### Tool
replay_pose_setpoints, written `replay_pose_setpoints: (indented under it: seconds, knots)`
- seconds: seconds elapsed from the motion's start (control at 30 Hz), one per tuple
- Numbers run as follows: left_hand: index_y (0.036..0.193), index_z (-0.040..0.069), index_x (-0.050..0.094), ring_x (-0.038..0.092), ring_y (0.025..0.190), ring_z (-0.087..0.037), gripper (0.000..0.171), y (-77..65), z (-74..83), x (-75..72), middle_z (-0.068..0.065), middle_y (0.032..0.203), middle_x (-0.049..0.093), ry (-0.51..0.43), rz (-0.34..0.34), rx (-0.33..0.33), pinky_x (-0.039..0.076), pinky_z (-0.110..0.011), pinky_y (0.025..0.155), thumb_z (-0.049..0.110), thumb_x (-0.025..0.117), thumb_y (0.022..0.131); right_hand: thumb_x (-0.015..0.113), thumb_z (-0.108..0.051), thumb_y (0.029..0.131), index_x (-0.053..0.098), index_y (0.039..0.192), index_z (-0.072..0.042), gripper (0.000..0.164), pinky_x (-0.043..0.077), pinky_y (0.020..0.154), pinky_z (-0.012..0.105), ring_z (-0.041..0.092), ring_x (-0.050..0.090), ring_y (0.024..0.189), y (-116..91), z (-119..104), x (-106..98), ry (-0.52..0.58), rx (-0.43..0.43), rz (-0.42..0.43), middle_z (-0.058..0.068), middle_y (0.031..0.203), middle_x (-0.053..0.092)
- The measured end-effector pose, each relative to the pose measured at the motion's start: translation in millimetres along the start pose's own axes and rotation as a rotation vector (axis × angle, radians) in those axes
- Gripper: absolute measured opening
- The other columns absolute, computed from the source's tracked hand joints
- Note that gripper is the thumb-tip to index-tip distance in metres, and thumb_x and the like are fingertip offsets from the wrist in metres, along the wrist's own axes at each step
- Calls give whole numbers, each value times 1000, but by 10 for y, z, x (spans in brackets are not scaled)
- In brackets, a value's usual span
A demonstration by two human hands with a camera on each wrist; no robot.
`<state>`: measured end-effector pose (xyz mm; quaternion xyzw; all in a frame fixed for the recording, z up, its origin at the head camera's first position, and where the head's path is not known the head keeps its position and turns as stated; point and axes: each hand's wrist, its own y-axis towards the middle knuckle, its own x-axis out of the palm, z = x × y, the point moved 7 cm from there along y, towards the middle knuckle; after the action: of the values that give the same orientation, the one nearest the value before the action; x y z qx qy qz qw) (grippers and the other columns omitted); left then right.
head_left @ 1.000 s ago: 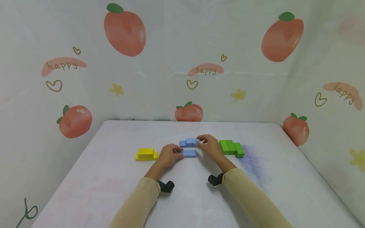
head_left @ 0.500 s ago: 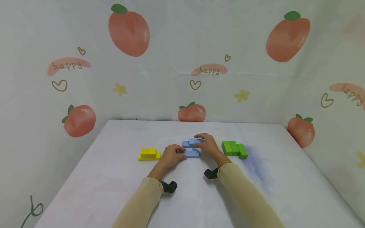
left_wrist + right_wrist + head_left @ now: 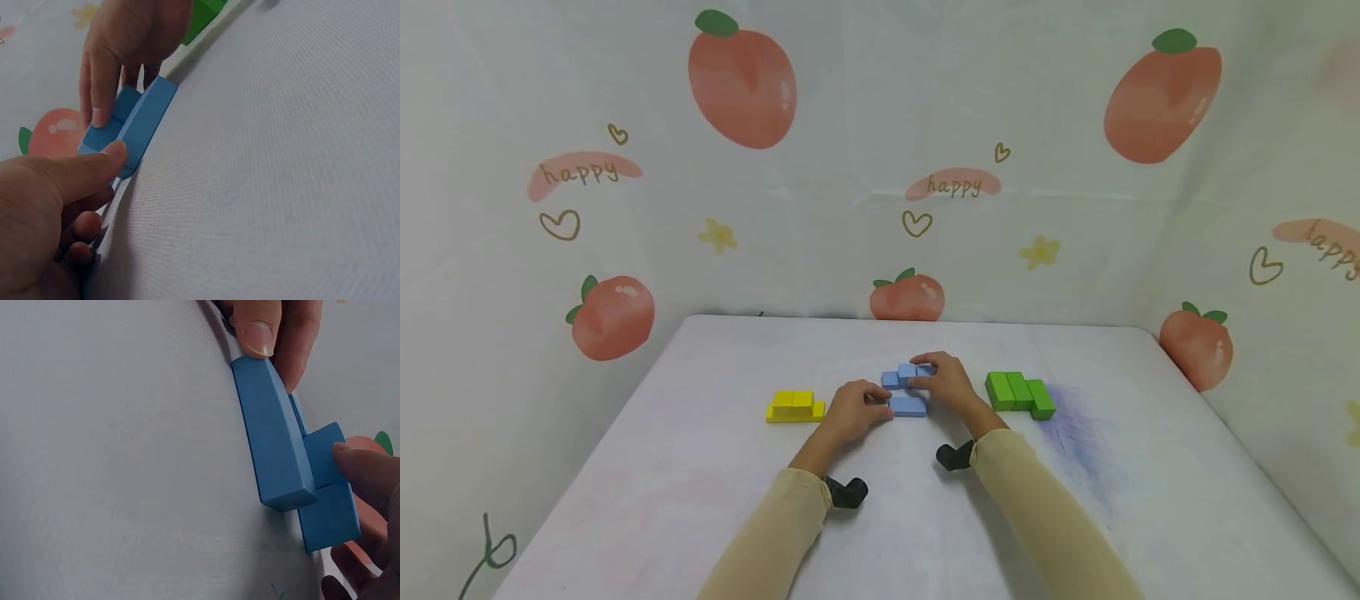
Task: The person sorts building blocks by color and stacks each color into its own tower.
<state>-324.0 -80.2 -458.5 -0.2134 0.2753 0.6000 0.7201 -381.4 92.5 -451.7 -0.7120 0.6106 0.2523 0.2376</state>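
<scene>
A long blue block [image 3: 907, 407] lies on the table in front of a row of blue cubes [image 3: 891, 380]. My left hand [image 3: 850, 412] holds the long block's left end, its thumb pressed on that end in the left wrist view. My right hand [image 3: 951, 385] reaches over the row's right part. In the right wrist view its thumb lies on the middle blue cube [image 3: 324, 456], with fingers curled behind the row. The rightmost cube [image 3: 330, 517] sits beside it, partly covered by this hand in the head view.
Left of the hands stands a yellow block stack [image 3: 795, 406], two cubes on a flat base. Several green blocks [image 3: 1019, 394] lie side by side to the right. A patterned cloth [image 3: 820, 250] hangs behind the white table [image 3: 700, 467].
The right hand has moved left and closed in on the blue cubes. The left hand keeps its place at the long block. The whole view has shifted slightly.
</scene>
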Motion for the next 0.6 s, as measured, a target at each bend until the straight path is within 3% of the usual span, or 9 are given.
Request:
replay_pose_setpoints:
  seconds: [0.27, 0.6]
  knots:
    - [110, 13, 73, 53, 89, -19, 26, -10, 38, -9, 0, 101, 64, -13, 2, 10, 46, -34, 82, 20, 77, 85, 76, -20, 85, 67, 123, -13, 40, 35, 104, 53, 33, 45, 127, -73, -121, -147, 41, -66, 71, 13, 135, 54]
    - [108, 13, 73, 53, 89, -18, 25, -9, 16, -10, 0, 101, 64, -12, 15, 20, 46, -35, 82, 20, 77, 85, 78, -22, 83, 69, 120, -11, 39, 44, 92, 46, 28, 55, 109, -248, -202, -272, 55, -147, 114, 6, 112, 68]
